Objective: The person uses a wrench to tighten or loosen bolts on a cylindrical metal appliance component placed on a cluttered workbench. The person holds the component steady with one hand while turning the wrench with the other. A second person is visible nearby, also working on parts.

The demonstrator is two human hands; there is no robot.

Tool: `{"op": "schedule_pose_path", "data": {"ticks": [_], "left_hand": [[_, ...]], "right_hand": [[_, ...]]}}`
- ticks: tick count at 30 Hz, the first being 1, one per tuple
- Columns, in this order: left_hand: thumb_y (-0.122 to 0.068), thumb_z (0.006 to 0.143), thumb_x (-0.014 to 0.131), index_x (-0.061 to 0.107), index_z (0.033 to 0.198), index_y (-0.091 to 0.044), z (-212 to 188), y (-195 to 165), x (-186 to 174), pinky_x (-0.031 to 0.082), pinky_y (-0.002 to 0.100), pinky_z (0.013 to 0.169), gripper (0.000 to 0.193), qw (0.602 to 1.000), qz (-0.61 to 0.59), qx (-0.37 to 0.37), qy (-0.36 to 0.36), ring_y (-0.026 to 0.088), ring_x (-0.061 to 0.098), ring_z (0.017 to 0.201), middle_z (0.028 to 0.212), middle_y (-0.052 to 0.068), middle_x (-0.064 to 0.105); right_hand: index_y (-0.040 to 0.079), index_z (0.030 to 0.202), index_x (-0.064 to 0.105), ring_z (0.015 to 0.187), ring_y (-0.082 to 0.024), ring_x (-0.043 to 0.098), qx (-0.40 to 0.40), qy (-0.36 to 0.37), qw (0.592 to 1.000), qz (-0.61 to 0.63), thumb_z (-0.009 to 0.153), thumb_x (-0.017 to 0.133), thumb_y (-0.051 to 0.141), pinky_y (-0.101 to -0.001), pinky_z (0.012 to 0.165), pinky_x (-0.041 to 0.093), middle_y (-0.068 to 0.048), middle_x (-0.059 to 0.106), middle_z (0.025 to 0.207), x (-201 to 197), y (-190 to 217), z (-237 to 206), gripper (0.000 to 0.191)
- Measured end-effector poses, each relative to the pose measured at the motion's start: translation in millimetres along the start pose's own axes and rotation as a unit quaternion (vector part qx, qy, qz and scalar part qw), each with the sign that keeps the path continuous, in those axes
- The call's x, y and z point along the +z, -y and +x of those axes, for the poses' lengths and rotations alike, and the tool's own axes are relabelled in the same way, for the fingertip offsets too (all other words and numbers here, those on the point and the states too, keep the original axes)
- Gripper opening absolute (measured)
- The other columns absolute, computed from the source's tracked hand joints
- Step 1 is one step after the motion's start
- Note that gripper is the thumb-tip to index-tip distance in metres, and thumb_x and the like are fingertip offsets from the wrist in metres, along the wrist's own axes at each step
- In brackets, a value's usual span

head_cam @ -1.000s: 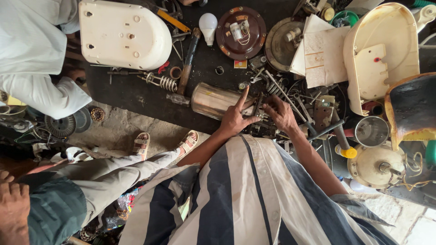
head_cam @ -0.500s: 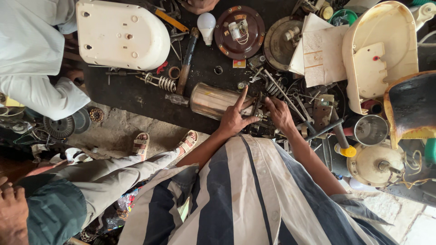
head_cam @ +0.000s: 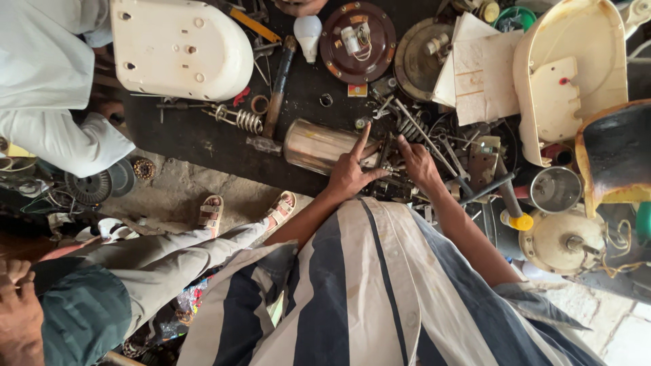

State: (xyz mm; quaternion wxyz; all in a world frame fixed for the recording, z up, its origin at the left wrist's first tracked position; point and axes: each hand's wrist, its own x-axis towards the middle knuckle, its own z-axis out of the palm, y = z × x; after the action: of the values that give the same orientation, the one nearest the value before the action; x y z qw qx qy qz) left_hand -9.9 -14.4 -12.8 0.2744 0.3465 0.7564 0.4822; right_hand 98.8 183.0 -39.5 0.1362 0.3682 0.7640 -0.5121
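Observation:
My left hand (head_cam: 351,171) lies with fingers spread on the near end of a shiny metal cylinder (head_cam: 317,146) at the front edge of a dark workbench (head_cam: 196,135). My right hand (head_cam: 418,165) is just to its right, fingers curled into a heap of small metal tools and parts (head_cam: 427,135); what they pinch is hidden. A hammer with a wooden handle (head_cam: 277,91) and a coil spring (head_cam: 239,119) lie left of the cylinder.
A white plastic housing (head_cam: 180,46), a bulb (head_cam: 308,32), a round brown motor plate (head_cam: 357,42), papers (head_cam: 478,71) and a cream casing (head_cam: 573,74) cover the bench. A person in white (head_cam: 47,81) stands at left. Another person's sandalled feet (head_cam: 247,210) rest below.
Both hands stay on the same spot; the fingers have shifted only slightly. The view has drifted a little.

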Motion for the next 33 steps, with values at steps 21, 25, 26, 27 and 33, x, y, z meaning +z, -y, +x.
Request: {"op": "schedule_pose_path", "data": {"ticks": [21, 25, 26, 27, 33], "left_hand": [[-0.049, 0.08, 0.084, 0.001, 0.166, -0.022, 1, 3, -1, 0.058, 0.043, 0.092, 0.123, 1.0, 0.004, -0.013, 0.008, 0.038, 0.072, 0.111, 0.135, 0.008, 0.071], [-0.049, 0.08, 0.086, 0.003, 0.168, -0.023, 0, 2, -2, 0.057, 0.046, 0.094, 0.123, 1.0, 0.023, -0.014, 0.003, 0.04, 0.071, 0.111, 0.13, 0.01, 0.072], [-0.05, 0.08, 0.085, 0.003, 0.168, -0.023, -1, 3, -2, 0.057, 0.045, 0.094, 0.123, 1.0, 0.021, -0.022, 0.006, 0.04, 0.071, 0.11, 0.131, 0.009, 0.073], [-0.05, 0.079, 0.084, 0.003, 0.167, -0.023, -2, 3, -2, 0.058, 0.045, 0.093, 0.123, 0.999, 0.018, -0.029, 0.011, 0.04, 0.072, 0.109, 0.132, 0.008, 0.073], [-0.051, 0.082, 0.084, 0.002, 0.167, -0.022, -2, 8, 1, 0.057, 0.044, 0.096, 0.123, 1.0, 0.011, -0.005, 0.009, 0.04, 0.07, 0.114, 0.134, 0.01, 0.071]], "right_hand": [[0.003, 0.116, 0.07, 0.081, -0.028, 0.071, -0.062, -0.008, 0.997, -0.033, 0.102, 0.043, 0.052, -0.04, 0.076, 0.055, -0.015, 0.074, 0.097, -8, 13, -6, 0.058], [-0.001, 0.112, 0.065, 0.087, -0.026, 0.073, -0.294, -0.024, 0.955, -0.028, 0.094, 0.051, 0.046, -0.0403, 0.075, 0.06, -0.017, 0.074, 0.1, -14, 5, -10, 0.052], [0.001, 0.112, 0.067, 0.087, -0.026, 0.073, -0.297, -0.022, 0.953, -0.054, 0.092, 0.052, 0.045, -0.0401, 0.076, 0.06, -0.016, 0.074, 0.1, -15, 3, -10, 0.05], [0.003, 0.111, 0.068, 0.087, -0.025, 0.073, -0.299, -0.021, 0.95, -0.081, 0.09, 0.052, 0.044, -0.0398, 0.077, 0.06, -0.015, 0.075, 0.1, -15, 2, -8, 0.049], [0.007, 0.115, 0.073, 0.08, -0.024, 0.074, -0.185, 0.078, 0.972, -0.122, 0.099, 0.041, 0.051, -0.0408, 0.074, 0.06, -0.013, 0.077, 0.102, -13, -18, 9, 0.056]]}}
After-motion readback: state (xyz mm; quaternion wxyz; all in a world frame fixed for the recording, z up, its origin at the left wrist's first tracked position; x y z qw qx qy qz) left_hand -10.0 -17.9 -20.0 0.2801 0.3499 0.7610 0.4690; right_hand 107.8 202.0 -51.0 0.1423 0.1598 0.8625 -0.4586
